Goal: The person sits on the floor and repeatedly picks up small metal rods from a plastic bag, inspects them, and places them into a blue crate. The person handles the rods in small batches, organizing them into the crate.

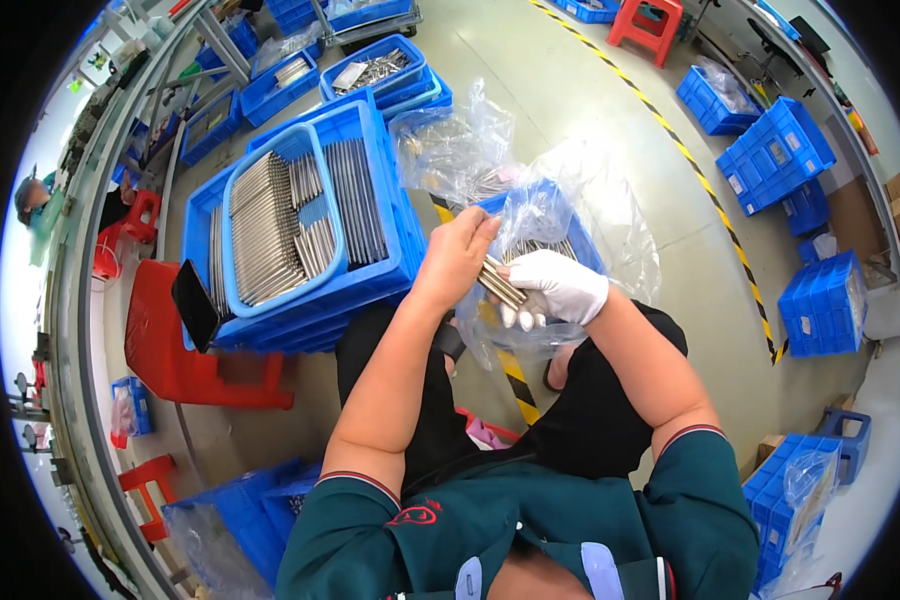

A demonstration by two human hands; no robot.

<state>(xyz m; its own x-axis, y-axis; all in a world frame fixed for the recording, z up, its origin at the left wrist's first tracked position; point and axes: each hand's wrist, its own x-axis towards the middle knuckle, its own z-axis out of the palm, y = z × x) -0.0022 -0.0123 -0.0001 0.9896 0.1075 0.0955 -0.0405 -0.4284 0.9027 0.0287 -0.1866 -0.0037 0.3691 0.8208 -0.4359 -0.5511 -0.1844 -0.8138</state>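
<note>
In front of my knees, a small bundle of slim silvery metal rods (501,283) lies between my two hands. My right hand (562,284), in a white glove, is closed round the bundle from the right, with gloved fingertips showing below it. My bare left hand (454,255) is closed at the rods' upper left ends; its fingers partly hide them. Just beyond and below the hands stands a blue bin (582,243) lined with clear plastic film (618,225), with more metal rods (540,247) inside.
On my left, a light blue basket (338,215) of stacked rods sits on blue crates (398,225). Close by are a red stool (160,330) and a black flat panel (196,306). Farther off are a bin of metal parts (375,72), another red stool (646,28) and stacked blue crates (776,150).
</note>
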